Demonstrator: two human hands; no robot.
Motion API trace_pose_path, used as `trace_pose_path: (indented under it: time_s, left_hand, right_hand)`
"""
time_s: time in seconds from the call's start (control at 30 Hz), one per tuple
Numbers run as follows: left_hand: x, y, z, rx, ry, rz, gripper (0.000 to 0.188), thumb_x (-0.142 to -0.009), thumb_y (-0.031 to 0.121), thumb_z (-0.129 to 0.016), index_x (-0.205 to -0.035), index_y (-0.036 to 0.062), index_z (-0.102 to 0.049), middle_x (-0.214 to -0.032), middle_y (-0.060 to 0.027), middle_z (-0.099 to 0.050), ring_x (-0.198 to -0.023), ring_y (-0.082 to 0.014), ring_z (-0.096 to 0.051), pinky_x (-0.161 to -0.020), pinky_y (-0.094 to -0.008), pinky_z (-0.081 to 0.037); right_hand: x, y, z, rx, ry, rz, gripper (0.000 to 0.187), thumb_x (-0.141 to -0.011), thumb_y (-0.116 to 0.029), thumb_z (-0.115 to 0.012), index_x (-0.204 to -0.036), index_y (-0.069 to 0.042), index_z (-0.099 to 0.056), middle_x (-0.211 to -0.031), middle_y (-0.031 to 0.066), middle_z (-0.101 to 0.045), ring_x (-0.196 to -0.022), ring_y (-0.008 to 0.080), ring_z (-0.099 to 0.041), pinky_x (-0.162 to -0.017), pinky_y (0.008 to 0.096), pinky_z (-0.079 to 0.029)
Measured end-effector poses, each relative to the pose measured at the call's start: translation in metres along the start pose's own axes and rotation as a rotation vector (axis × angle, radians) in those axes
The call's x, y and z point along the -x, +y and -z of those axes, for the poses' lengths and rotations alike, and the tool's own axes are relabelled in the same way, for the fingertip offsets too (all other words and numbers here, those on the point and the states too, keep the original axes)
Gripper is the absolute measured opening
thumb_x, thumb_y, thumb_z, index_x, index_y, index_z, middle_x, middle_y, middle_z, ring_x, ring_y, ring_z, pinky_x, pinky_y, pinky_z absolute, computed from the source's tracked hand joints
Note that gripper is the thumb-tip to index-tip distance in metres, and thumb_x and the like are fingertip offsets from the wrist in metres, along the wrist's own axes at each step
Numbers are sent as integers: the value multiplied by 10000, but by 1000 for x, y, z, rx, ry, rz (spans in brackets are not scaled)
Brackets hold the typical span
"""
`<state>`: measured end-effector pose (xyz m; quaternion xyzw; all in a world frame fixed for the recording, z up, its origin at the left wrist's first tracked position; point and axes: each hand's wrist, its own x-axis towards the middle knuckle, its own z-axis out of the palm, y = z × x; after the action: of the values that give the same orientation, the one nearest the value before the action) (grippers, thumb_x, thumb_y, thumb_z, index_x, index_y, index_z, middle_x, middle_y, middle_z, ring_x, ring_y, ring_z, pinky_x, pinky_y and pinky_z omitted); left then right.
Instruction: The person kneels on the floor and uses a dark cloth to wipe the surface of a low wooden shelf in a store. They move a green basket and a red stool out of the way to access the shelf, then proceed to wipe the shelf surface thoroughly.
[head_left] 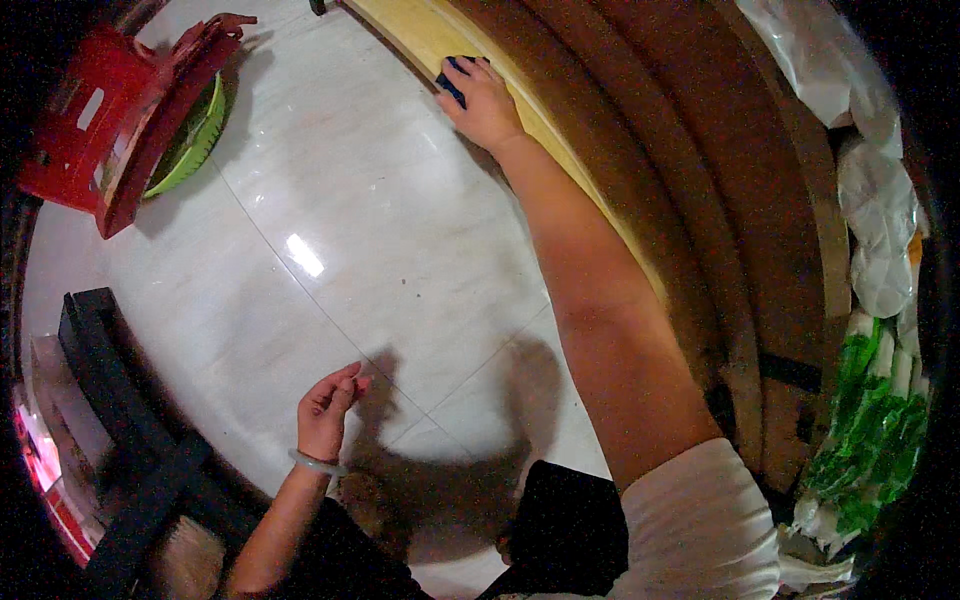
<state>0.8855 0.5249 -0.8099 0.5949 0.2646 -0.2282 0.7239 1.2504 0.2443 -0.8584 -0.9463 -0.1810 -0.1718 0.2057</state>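
Note:
My right hand (487, 108) reaches far forward and presses a dark blue cloth or sponge-like pad (453, 82) on a long yellow wooden board (415, 38). Its fingers lie over the pad and cover part of it, so its exact kind is hard to tell. Low over the pale floor, my left hand (325, 405) hangs with its fingers curled in and the thumb near the fingertips. Nothing shows in it. A pale bangle (318, 464) circles that wrist.
A red plastic stool or crate (110, 120) stands far left beside a green basket (200, 140). Dark frame bars (105, 350) are at near left. Brown tiers (640, 130) rise behind the board. Bagged leafy greens (870, 430) and clear plastic bags (870, 210) line the right.

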Motion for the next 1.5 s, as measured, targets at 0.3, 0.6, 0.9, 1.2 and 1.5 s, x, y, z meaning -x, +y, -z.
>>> trace_pose_path:
  time_s: [0.3, 0.6, 0.9, 1.2, 1.5]
  left_hand:
    - [-45, -3, -18, 429, -234, 152, 379, -962, 279, -496, -1236, 19, -529, -1123, -104, -635, -927, -172, -628, -836, -287, -494]
    - [-54, 13, -64, 870, -419, 322, 402, -956, 260, -450, -1301, 55, -474, -1145, -108, -634, -1017, -247, -625, -900, -363, -500]
    - [-42, 6, -41, 693, -397, 386, 413, -962, 297, -451, -1319, 91, -467, -1187, -83, -616, -1045, -231, -613, -876, -370, -514]
    - [-28, -17, -58, 584, -287, 483, 410, -966, 296, -445, -1323, 93, -460, -1171, -67, -627, -995, -213, -637, -824, -344, -535]
    - [-20, -34, -56, 540, -323, 533, 401, -968, 309, -438, -1295, 80, -476, -1153, -69, -637, -963, -208, -647, -796, -333, -543]
  right_hand:
    - [141, -1, 78, -50, -250, 119, 400, -862, -151, -623, -1259, -149, -573, -1354, 113, -494, -1287, 341, -410, -1066, 423, -345]
    - [423, -42, 231, 209, -164, -521, 384, -848, -19, -607, -1228, -65, -575, -1318, 166, -512, -1267, 350, -438, -1045, 400, -352]
    - [364, -21, 207, 102, 263, -1027, 412, -915, -217, -548, -1244, 25, -494, -1147, 214, -561, -1075, 350, -524, -982, 405, -388]
    - [313, 72, 190, 376, -45, -749, 436, -929, -300, -450, -1325, -120, -482, -1394, 186, -417, -1280, 355, -398, -1079, 445, -287]
    - [455, 138, 251, 744, 216, -1052, 384, -916, -264, -444, -1255, -119, -550, -1315, 181, -497, -1234, 339, -450, -1054, 422, -331]
